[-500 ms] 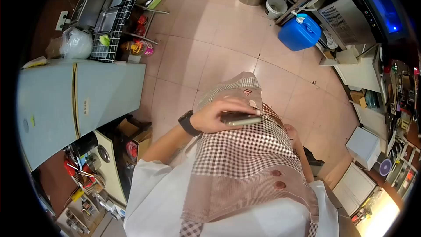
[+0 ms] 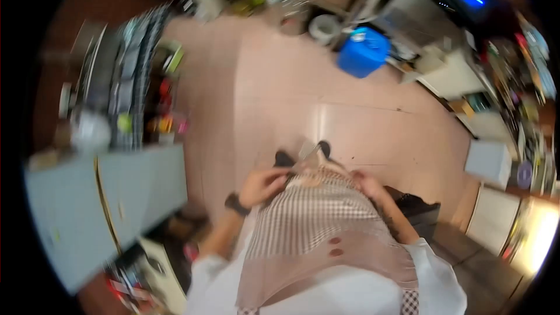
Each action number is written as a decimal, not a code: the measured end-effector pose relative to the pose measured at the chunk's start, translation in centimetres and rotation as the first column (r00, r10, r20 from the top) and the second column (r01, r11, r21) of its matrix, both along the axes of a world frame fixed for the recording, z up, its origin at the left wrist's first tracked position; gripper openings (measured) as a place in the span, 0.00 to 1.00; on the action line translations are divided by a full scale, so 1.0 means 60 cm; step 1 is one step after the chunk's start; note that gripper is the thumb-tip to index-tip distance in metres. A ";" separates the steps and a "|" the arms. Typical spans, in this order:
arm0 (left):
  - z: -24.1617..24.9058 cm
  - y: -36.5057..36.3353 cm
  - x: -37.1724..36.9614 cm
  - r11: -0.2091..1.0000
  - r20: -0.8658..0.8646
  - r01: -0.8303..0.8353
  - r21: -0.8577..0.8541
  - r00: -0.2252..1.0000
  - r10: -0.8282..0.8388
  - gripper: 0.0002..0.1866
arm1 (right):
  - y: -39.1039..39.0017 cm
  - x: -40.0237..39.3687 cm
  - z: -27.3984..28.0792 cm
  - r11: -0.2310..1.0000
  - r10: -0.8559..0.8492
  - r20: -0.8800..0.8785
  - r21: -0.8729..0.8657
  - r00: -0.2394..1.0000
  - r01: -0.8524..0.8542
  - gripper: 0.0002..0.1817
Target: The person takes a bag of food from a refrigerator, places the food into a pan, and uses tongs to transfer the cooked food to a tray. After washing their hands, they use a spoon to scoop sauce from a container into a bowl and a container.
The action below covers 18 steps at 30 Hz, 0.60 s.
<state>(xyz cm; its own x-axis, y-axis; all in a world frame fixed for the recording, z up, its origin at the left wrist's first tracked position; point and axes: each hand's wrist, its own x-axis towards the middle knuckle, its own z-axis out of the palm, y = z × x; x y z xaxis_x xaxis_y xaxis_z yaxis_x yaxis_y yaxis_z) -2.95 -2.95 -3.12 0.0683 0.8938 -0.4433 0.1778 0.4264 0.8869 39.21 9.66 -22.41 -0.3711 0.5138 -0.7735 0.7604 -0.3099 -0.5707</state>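
Note:
My left hand, with a black watch at the wrist, is at the left side of the checked apron. Its fingers are bent inward around a dark and greyish shape, too blurred to name. On the apron's other side, my right hand has its fingers curled at the cloth edge. The apron has a brown-and-white check, a plain brownish bib and two round buttons. Below its hem, dark shoes show on the floor.
Pinkish tiles cover the floor. A pale fridge and wire rack line the left. Ahead are a blue jerrycan, a white bucket and a metal pot. Cabinets and a white box stand right.
The view has shifted and blurred. My left hand, which held a phone over the apron, has moved to the apron's left side. My right hand has come to its right edge.

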 end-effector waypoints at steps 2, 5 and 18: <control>-0.056 0.003 0.009 0.971 -0.055 -0.153 0.181 0.985 0.165 0.14 | -0.029 -0.046 0.100 0.986 0.142 0.068 0.076 0.988 -0.147 0.26; -0.075 0.062 0.037 0.956 0.234 -0.293 -0.017 0.928 0.289 0.12 | -0.089 -0.009 0.164 0.995 -0.044 0.091 0.098 0.995 0.035 0.25; -0.142 0.427 0.397 0.866 -0.175 0.495 0.074 0.861 -0.477 0.08 | -0.173 0.355 0.020 0.826 -0.558 0.179 0.206 0.810 0.524 0.23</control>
<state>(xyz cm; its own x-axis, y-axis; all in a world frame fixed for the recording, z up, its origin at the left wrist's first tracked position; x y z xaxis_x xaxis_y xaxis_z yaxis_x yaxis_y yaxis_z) 20.87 22.65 -11.62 0.4494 0.8080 -0.3810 0.4669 0.1511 0.8713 60.51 -0.74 -21.23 0.1721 0.6886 -0.7044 0.6037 -0.6388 -0.4769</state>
